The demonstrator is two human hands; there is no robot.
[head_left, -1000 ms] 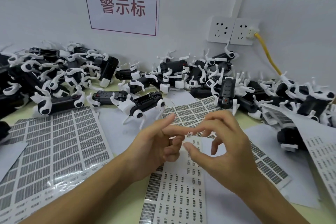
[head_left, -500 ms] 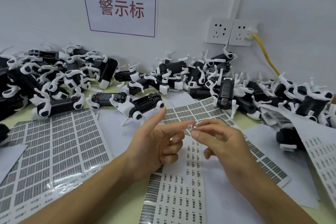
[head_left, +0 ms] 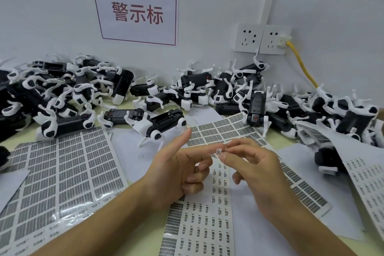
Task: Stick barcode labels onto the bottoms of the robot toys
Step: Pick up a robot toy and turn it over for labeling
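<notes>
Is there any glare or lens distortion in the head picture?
Head view: glare on the glossy barcode label sheet at lower left; wide-angle bending curves the white wall sign edges; the tiny label between fingertips looks soft, its print unreadable.

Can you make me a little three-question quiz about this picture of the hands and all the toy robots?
1. True or false: the right hand pinches a tiny barcode label.
2. What colour is the cable plugged into the wall socket? A) blue B) yellow C) green
3. Fill in: the nearest robot toy on the table is black and ____.

Key
1. True. The label sits at the tip of the left hand's pointing finger, in the right hand's grip.
2. B
3. white
</notes>
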